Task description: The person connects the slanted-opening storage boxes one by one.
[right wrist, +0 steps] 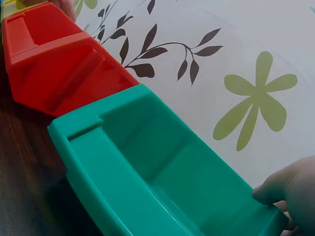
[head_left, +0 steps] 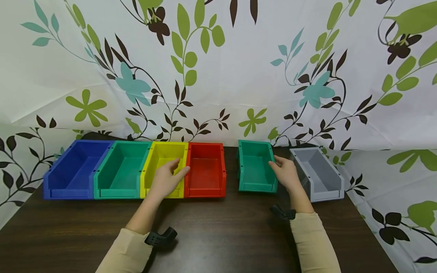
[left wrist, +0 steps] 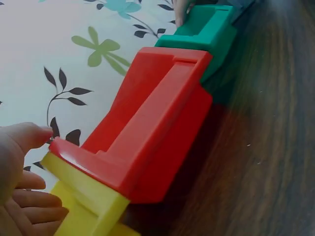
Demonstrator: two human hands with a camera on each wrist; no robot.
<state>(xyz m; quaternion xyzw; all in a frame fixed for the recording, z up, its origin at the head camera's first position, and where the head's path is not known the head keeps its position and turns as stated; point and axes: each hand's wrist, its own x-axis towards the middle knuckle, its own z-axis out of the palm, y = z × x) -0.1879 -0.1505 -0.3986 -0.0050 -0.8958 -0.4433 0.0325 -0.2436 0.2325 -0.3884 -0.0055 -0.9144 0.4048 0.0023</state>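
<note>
My right hand (head_left: 286, 174) grips the right wall of a green plastic bin (head_left: 257, 167), its thumb over the rim on the inner side. The right wrist view shows that thumb (right wrist: 275, 189) at the bin's far corner, with fingers partly hidden behind the wall. My left hand (head_left: 167, 179) reaches over a yellow bin (head_left: 146, 178), fingers relaxed and inside it. Its thumb (left wrist: 32, 135) lies at the rim of the red bin (head_left: 205, 170), which stands side by side with the yellow one. A gap separates the red bin from the held green bin.
Left of the yellow bin stand another green bin (head_left: 119, 170) and a blue bin (head_left: 68, 187), in one row. A grey bin (head_left: 317, 174) sits angled beyond my right hand. All rest on a dark wooden table (head_left: 218, 235) against a leaf-patterned cloth (head_left: 239, 76).
</note>
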